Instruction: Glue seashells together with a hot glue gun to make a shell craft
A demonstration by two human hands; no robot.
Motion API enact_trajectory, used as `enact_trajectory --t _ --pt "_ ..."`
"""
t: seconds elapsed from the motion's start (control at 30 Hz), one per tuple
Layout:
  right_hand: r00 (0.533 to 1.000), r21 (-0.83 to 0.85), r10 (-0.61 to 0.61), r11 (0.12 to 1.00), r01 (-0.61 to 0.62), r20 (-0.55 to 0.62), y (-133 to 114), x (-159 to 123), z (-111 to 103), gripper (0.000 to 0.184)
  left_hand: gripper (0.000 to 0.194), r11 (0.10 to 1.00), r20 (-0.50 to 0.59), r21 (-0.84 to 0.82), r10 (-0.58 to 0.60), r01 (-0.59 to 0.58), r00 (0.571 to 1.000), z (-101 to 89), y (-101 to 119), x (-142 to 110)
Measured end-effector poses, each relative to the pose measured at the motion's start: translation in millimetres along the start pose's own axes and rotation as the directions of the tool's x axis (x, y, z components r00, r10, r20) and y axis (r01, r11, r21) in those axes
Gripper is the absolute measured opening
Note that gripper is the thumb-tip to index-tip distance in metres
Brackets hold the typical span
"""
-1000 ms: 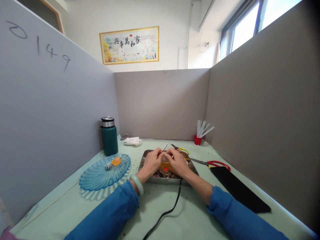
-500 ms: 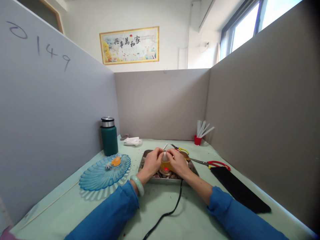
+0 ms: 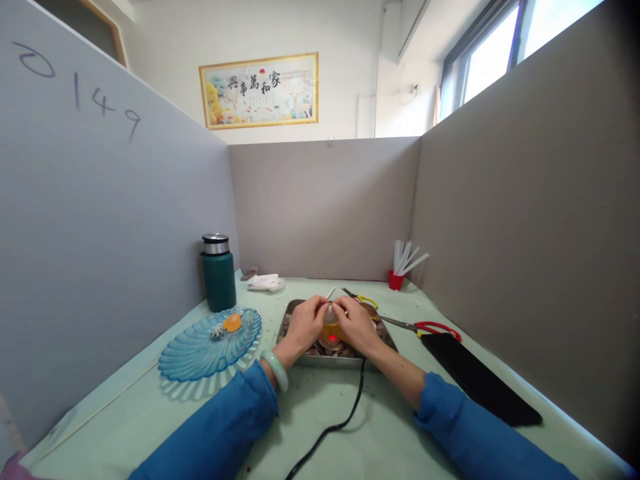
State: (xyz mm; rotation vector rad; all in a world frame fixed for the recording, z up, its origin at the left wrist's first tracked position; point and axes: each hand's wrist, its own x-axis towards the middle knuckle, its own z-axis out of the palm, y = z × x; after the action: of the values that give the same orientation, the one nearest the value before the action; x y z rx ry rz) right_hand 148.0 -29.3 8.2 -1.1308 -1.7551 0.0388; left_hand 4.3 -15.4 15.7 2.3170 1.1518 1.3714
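Observation:
Over the metal tray (image 3: 330, 362), my left hand (image 3: 306, 325) and my right hand (image 3: 356, 327) meet, their fingertips pinched together around a small whitish piece (image 3: 330, 313). Its kind is hard to make out, since the fingers cover much of it. Just below it shows an amber-yellow device (image 3: 331, 331) with a glowing red light (image 3: 333, 339). Shells and stones (image 3: 320, 349) lie in the tray about it. A black cord (image 3: 340, 427) runs from the tray's front edge toward me. A thin white stick (image 3: 331, 291) juts up behind my fingers.
Left stand a blue scalloped plate (image 3: 185, 357) bearing an orange shell (image 3: 233, 323), and a green bottle (image 3: 219, 280). At right lie yellow-handled pliers (image 3: 367, 301), red-handled scissors (image 3: 437, 327) and a black strip (image 3: 483, 380). Behind are white sticks in a red cup (image 3: 395, 281). Grey partitions (image 3: 325, 207) enclose the table.
Both hands stay almost in place over the tray. The whitish piece between the fingertips shows slightly less at its top, with the fingers a little closer together.

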Motion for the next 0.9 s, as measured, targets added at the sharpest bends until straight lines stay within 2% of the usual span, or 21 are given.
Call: enact_trajectory --t 0.47,0.7,0.9 --pt "0.999 -0.016 0.033 0.999 -0.033 0.019 1.2 -1.2 1.8 0.019 0.021 1.0 0.032 -0.008 -0.025 0.025 0.999 -2.7 3.2 1.3" --pt "0.998 -0.015 0.065 0.998 -0.064 0.023 1.7 -1.0 2.0 0.02 0.022 0.999 0.01 -0.028 -0.016 0.016 1.0 -0.8 1.6 0.4" --pt "0.997 -0.024 0.07 0.997 -0.071 -0.029 1.3 -0.6 1.5 0.022 0.018 0.991 0.0 -0.131 -0.035 0.035 0.999 2.0 -1.9 0.6"
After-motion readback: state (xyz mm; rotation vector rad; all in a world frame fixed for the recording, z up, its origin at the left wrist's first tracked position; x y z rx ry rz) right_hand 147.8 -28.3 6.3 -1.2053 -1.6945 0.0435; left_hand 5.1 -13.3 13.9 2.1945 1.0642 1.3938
